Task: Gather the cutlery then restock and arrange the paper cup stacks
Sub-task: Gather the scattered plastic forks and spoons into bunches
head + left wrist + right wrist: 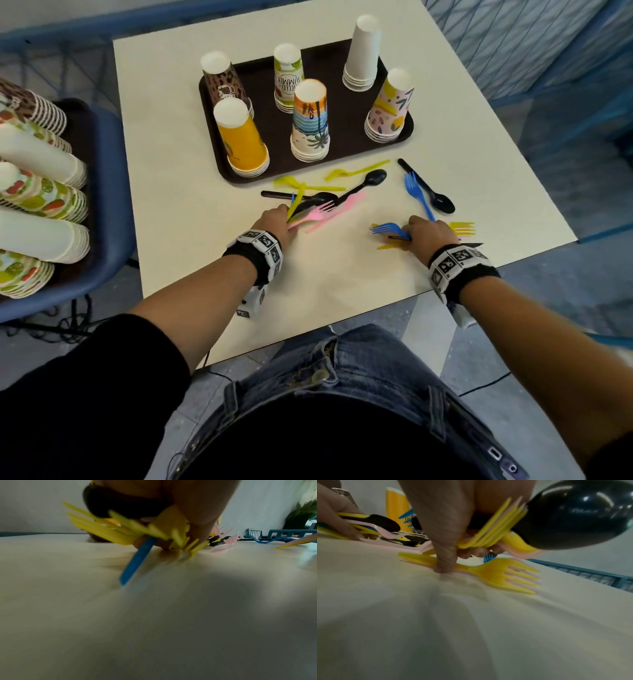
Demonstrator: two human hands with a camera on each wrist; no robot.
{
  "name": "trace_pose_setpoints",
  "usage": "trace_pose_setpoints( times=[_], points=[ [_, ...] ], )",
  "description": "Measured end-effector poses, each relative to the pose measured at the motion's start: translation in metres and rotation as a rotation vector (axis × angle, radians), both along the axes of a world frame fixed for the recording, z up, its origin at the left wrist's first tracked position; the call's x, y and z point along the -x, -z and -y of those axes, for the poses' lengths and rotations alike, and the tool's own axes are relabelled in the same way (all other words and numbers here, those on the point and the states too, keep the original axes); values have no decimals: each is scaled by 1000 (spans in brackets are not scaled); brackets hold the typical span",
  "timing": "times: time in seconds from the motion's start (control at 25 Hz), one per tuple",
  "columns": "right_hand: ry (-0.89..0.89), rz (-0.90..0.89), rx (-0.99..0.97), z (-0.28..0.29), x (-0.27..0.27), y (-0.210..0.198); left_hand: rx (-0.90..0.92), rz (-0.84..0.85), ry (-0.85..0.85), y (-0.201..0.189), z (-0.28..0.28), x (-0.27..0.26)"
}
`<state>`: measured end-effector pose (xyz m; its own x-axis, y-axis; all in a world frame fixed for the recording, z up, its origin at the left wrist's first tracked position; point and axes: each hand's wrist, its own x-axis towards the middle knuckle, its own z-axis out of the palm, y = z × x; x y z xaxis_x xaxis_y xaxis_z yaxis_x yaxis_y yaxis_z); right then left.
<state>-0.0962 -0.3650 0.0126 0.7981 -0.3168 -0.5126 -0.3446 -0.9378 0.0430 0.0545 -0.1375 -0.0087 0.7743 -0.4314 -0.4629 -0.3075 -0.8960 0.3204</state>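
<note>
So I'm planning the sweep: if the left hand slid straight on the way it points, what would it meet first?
Probably the black plastic spoon in the tangle just beyond the left hand; depth is unclear, and the dark brown tray lies further on.

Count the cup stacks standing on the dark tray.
6. Back row: leopard-print stack, Hello Summer stack, tall white stack. Front row: orange stack, beach-print stack, pink fruit-print stack. None appears hidden.

Cup stacks [310, 120] on tray [346, 150] — cutlery [342, 192] before it, seemingly loose.
</note>
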Motion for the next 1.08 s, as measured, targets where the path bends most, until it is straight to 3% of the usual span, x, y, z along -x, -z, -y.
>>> trace_pose_setpoints(
  times=[0.44, 0.64, 0.84, 1.08],
  points=[
    [-189, 24, 99, -39, -1, 6, 19, -60, -129, -9, -57, 19],
    [-71, 69, -15, -51, 4, -3, 151, -144, -196, -13, -65, 33],
    [-6, 90, 23, -35, 2, -11, 260, -56, -136, -21, -48, 40],
    [187, 283, -37, 15, -7, -11, 180, 1, 33, -24, 7, 30]
  ],
)
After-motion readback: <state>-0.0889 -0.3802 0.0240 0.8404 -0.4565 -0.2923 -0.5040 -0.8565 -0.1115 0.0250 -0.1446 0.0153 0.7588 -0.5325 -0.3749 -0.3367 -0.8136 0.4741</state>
